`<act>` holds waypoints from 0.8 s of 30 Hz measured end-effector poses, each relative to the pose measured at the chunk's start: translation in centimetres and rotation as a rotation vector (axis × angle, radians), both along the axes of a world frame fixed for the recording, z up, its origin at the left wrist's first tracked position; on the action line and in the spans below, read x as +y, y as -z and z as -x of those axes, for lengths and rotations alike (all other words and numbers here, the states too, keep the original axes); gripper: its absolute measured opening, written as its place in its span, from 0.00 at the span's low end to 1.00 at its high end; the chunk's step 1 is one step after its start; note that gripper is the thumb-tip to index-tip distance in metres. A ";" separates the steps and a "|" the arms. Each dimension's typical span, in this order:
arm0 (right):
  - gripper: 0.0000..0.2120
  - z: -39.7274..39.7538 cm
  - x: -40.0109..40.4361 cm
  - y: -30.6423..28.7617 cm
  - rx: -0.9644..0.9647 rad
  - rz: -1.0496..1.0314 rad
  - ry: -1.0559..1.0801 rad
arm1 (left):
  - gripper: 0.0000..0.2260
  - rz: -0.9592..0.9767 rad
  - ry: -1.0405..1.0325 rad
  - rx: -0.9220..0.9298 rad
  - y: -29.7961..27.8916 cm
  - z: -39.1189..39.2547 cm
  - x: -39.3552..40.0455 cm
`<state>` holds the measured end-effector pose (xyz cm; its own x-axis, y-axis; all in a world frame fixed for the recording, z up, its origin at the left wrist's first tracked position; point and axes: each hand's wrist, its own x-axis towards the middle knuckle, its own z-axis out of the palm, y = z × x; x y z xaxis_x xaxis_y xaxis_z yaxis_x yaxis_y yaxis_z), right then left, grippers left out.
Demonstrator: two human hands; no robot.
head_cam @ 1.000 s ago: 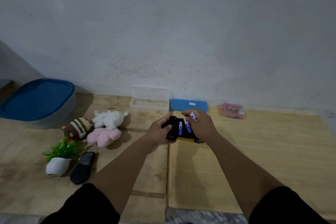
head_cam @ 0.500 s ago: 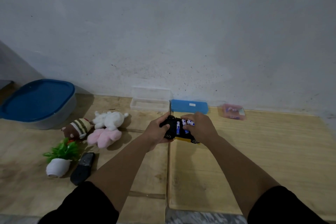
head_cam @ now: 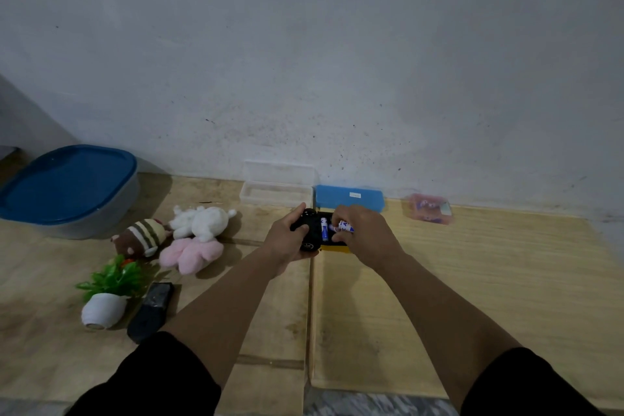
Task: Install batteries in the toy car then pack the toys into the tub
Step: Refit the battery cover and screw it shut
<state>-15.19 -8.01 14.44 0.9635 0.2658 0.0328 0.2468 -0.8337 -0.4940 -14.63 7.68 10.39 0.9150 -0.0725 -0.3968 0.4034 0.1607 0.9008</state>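
Black toy car (head_cam: 310,230) upside down, mostly hidden by left hand (head_cam: 287,237) gripping it. Right hand (head_cam: 364,233) pinches battery (head_cam: 344,226) over compartment; seating unclear. Tub (head_cam: 72,191), lidded, far left; bare wood floor (head_cam: 489,280) right.

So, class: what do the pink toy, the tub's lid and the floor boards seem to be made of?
Pink toy: plush fabric, by its fuzzy, rounded look. Lid of the tub: probably plastic, smooth, evenly blue with a moulded rim. Floor boards: wood or wood-look laminate, pale and matt, with grain lines.
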 end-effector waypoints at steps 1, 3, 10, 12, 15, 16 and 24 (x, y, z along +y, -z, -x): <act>0.06 0.0 0.1 -0.2 0.018 0.023 -0.015 | 0.23 -0.001 -0.007 0.000 0.1 0.0 0.1; 0.08 0.1 0.3 -0.5 0.045 0.082 -0.033 | 0.23 -0.004 -0.007 -0.002 0.1 0.0 0.2; 0.22 -0.3 0.2 -0.2 0.098 -0.040 0.083 | 0.23 -0.052 0.050 -0.042 -0.2 0.3 0.4; 0.31 -0.5 0.2 0.0 0.141 0.002 0.108 | 0.23 -0.063 0.094 -0.056 -0.4 0.6 0.4; 0.37 -0.8 0.2 0.5 0.215 0.017 0.144 | 0.23 -0.082 0.154 -0.069 -0.6 0.8 0.7; 0.37 -0.9 0.1 0.6 0.235 0.005 0.156 | 0.23 -0.077 0.168 -0.065 -0.6 0.9 0.7; 0.14 -0.9 -0.5 0.1 0.121 -0.282 0.297 | 0.23 -0.034 0.085 -0.036 0.2 1.0 0.5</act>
